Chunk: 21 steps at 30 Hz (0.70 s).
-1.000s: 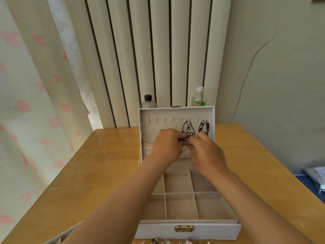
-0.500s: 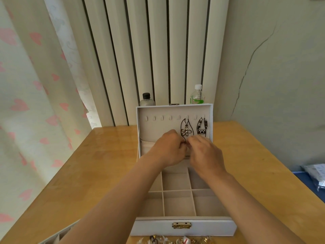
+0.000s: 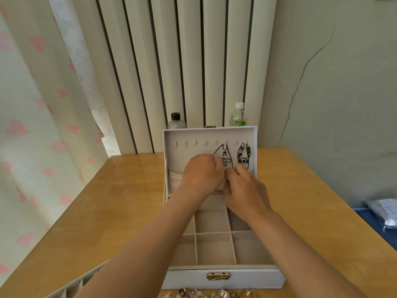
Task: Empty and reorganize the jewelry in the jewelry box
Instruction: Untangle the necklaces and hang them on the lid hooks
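The white jewelry box (image 3: 223,276) stands open on the wooden table (image 3: 111,211), its lid upright and its beige compartments bare. Two necklaces hang from hooks inside the lid: a flower-pendant necklace (image 3: 225,159) and a camera-pendant necklace (image 3: 243,159). My left hand (image 3: 200,175) and right hand (image 3: 245,191) meet just below the flower pendant, at the rim of the lid's elastic pocket (image 3: 175,179). Both hands have curled fingers where the necklace's black cord runs down. The fingertips themselves are hidden.
Two bottles stand behind the lid, one with a black cap (image 3: 175,121) and one with a white cap (image 3: 238,116). Loose jewelry (image 3: 214,294) lies before the box. A divided tray (image 3: 71,287) sits at the bottom left. A plastic bag (image 3: 384,211) lies right of the table.
Both hands have dropped from the flower pendant to the pocket rim. The pendant now hangs free above them.
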### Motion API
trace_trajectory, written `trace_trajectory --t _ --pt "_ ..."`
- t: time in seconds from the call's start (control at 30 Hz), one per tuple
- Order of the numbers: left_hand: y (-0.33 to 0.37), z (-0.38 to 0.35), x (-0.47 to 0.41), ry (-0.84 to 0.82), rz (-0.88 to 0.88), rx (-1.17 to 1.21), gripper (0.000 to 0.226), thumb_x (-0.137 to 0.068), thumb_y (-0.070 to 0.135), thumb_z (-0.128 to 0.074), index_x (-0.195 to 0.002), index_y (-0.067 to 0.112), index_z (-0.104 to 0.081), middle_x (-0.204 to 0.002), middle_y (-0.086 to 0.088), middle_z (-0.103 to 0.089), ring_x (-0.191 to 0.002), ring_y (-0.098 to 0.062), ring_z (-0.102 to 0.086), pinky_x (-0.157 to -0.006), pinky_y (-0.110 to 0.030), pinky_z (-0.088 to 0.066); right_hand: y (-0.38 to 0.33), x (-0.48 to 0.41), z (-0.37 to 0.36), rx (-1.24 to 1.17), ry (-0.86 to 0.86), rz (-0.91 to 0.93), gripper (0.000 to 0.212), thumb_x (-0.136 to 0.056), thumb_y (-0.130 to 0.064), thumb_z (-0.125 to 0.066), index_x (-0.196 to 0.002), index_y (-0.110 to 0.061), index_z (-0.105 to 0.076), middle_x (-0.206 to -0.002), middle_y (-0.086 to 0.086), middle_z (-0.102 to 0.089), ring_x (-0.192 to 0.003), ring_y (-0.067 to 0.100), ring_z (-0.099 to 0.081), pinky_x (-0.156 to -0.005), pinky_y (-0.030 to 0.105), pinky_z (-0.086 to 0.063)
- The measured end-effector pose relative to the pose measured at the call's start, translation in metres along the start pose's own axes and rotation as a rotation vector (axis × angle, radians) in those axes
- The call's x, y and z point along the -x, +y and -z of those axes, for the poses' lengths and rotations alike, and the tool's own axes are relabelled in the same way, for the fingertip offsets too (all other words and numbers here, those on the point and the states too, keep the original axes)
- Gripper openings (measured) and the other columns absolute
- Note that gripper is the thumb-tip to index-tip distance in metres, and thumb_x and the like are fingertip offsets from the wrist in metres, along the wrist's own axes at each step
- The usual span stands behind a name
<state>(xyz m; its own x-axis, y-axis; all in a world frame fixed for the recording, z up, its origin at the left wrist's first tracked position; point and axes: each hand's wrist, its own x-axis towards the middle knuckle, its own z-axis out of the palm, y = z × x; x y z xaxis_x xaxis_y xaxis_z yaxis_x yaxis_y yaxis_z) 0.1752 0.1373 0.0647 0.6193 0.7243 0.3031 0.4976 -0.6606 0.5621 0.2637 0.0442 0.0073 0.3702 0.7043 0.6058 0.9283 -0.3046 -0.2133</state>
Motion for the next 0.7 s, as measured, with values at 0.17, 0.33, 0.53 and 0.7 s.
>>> trace_trajectory --t 0.17,0.33,0.53,0.7 --pt "-0.0067 -0.0005 -0.0038 0.0 0.0 -0.121 0.032 -0.098 0.019 -0.05 -0.067 0.011 -0.053 -0.084 -0.011 -0.056 -0.087 -0.03 -0.058 -0.07 -0.032 -0.042 0.0007 0.0016 -0.0034 0.013 0.03 -0.012 0.005 -0.088 -0.011 -0.061 -0.092 -0.012 -0.064 -0.088 0.004 -0.054 -0.068 0.029 -0.059 -0.045 0.03 -0.038" --pt "-0.0075 0.0008 0.0013 0.037 0.005 -0.06 0.008 -0.089 0.016 -0.061 -0.096 0.013 -0.058 -0.091 -0.006 -0.064 -0.085 -0.028 -0.059 -0.076 -0.04 -0.053 0.001 0.0011 -0.0049 0.005 0.062 0.001 0.009 -0.083 -0.012 -0.065 -0.092 -0.011 -0.066 -0.085 0.007 -0.052 -0.069 0.029 -0.058 -0.045 0.03 -0.039" --pt "-0.0055 -0.003 -0.002 -0.054 0.016 -0.141 0.009 -0.092 0.022 -0.062 -0.089 0.014 -0.065 -0.091 -0.009 -0.065 -0.084 -0.03 -0.063 -0.072 -0.037 -0.053 0.0016 0.0016 -0.0064 -0.013 0.108 0.022 0.007 -0.083 -0.01 -0.071 -0.089 -0.011 -0.067 -0.084 0.004 -0.051 -0.065 0.026 -0.058 -0.043 0.027 -0.034" --pt "-0.0004 -0.0079 0.0007 -0.246 0.029 -0.164 0.013 -0.086 0.016 -0.051 -0.077 0.011 -0.059 -0.077 -0.006 -0.06 -0.081 -0.031 -0.059 -0.068 -0.033 -0.046 0.0065 0.0015 -0.0082 0.007 0.106 -0.005 0.009 -0.079 -0.006 -0.073 -0.079 -0.012 -0.067 -0.09 -0.001 -0.055 -0.067 0.022 -0.056 -0.042 0.025 -0.035"
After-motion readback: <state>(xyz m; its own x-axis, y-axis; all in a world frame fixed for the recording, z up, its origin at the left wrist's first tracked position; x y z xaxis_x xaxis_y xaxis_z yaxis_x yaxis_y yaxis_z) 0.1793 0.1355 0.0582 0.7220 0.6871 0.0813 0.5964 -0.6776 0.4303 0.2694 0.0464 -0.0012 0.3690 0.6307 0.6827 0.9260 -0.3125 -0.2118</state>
